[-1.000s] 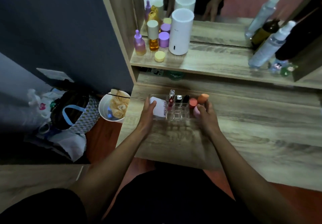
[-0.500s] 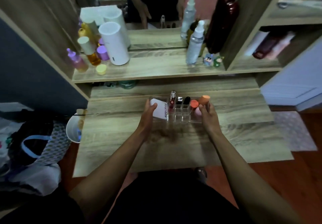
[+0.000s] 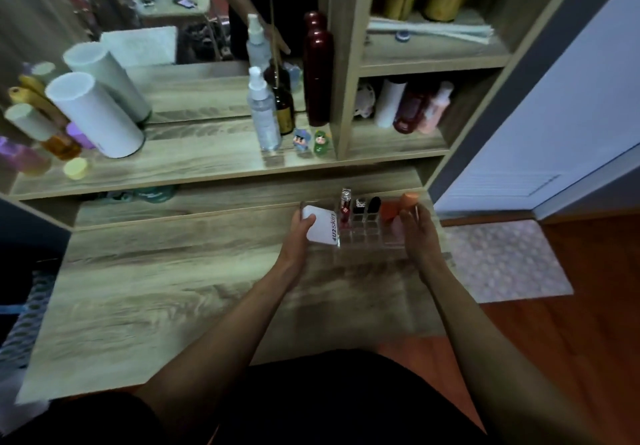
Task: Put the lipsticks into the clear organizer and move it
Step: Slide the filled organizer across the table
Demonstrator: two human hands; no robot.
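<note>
The clear organizer (image 3: 363,235) sits near the right end of the wooden desk (image 3: 156,289), held from both sides. My left hand (image 3: 299,237) grips its left end, thumb over a white compact (image 3: 322,225) standing in it. My right hand (image 3: 419,237) grips the right end. A red lipstick (image 3: 345,204) with a silver cap, a black-and-silver lipstick (image 3: 360,205) and a black lipstick (image 3: 374,205) stand upright in the back row. Orange sponges (image 3: 398,207) fill the right compartment.
A shelf behind the desk carries a white cylinder (image 3: 93,115), a clear spray bottle (image 3: 263,112), a dark red bottle (image 3: 317,70) and two small figurines (image 3: 311,141). Side cubbies (image 3: 408,109) on the right hold bottles. A patterned rug (image 3: 502,261) lies on the floor at right.
Both hands have carried the organizer rightward along the desk, from its left end to near its right end. The view has swung right with it.
</note>
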